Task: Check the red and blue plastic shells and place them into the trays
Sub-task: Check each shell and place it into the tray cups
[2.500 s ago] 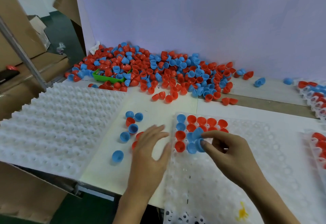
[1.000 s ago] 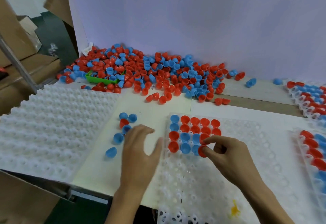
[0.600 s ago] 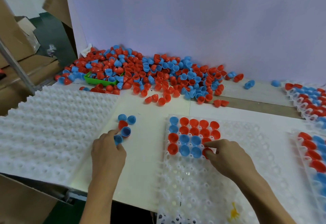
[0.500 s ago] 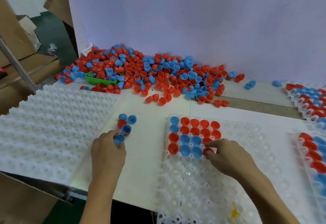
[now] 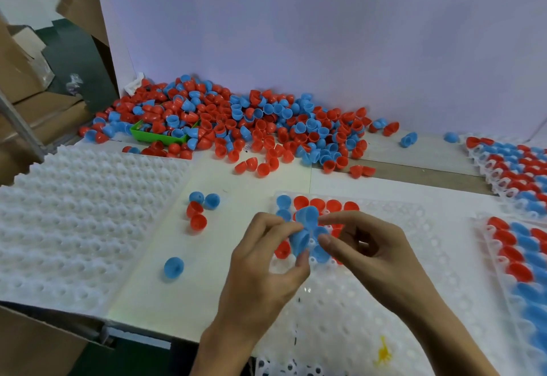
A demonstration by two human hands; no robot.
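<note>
Big heap of red and blue plastic shells [image 5: 260, 126] piled at the back against the pale backdrop board [image 5: 325, 35], half-burying a small green plastic bin [image 5: 157, 136] on its left, with a bumpy white foam sheet [image 5: 77, 221] front-left, a clear dimpled plastic tray [image 5: 370, 301] front-centre, and two more shell-filled clear trays [image 5: 515, 174] off right.

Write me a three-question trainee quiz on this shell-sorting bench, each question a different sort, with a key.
1. True or false: both hands are empty.
2. What colour are the shells held above the tray? A red, B blue, C green.
3. Fill in: the loose pile lies against the back ____.

Key: 1 false, the left hand and right hand grip shells; 2 B; 3 wall.
</note>
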